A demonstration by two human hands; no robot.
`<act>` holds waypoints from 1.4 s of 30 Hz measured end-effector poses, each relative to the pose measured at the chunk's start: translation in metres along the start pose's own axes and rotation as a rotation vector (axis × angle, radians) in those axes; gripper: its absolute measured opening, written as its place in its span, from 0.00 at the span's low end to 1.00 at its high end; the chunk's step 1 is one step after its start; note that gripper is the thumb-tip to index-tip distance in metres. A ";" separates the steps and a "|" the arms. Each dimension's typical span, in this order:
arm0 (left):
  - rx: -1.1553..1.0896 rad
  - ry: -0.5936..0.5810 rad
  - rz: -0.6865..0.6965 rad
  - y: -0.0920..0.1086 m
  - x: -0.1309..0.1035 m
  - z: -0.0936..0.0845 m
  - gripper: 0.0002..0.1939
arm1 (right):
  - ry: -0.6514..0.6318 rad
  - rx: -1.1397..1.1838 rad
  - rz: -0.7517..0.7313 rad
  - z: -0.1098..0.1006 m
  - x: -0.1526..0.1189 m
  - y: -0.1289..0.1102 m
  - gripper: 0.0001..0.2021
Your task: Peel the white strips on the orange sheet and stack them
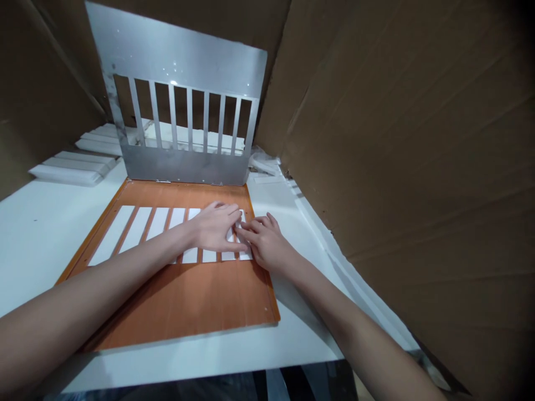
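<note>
Several white strips [137, 225] lie side by side in a row on an orange board [188, 303], with narrow gaps between them. My left hand [214, 227] rests over the right part of the row, thumb and fingers spread apart around the last strips. From the right, my right hand [267, 240] reaches in with fingers stretched toward the rightmost strip [246, 253], close to the left fingertips. Both hands partly cover the strips there. A slotted metal frame [179, 61] stands raised at the board's far edge, leaning slightly back.
The board lies on a white table [309, 334]. Stacks of white strips [73, 167] sit at the back left, and more white material [192, 136] shows behind the metal frame. Crumpled clear plastic [265, 161] lies at the back right. Brown cardboard walls [401, 167] rise around the table.
</note>
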State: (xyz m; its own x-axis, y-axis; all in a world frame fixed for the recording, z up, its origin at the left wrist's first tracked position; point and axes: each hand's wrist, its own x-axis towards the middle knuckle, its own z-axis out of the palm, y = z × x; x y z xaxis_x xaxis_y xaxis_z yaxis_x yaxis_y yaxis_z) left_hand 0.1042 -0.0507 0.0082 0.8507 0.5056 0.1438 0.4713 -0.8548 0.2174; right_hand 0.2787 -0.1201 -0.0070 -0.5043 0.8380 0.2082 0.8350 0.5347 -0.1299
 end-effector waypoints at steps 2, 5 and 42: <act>0.009 0.012 0.002 0.001 0.000 0.000 0.25 | -0.004 -0.015 -0.002 0.001 0.001 -0.001 0.15; 0.031 0.032 0.018 0.001 -0.001 0.001 0.26 | -0.019 0.013 -0.014 -0.002 0.003 -0.002 0.14; -0.442 0.211 0.122 0.006 -0.041 -0.057 0.14 | -0.148 0.062 0.028 -0.046 -0.098 -0.089 0.39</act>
State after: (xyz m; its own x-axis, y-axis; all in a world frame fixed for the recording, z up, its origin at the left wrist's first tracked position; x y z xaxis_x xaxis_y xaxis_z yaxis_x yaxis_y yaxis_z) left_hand 0.0590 -0.0701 0.0588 0.8061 0.4570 0.3759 0.1891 -0.8008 0.5682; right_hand 0.2641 -0.2546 0.0292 -0.5119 0.8570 0.0589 0.8362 0.5128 -0.1945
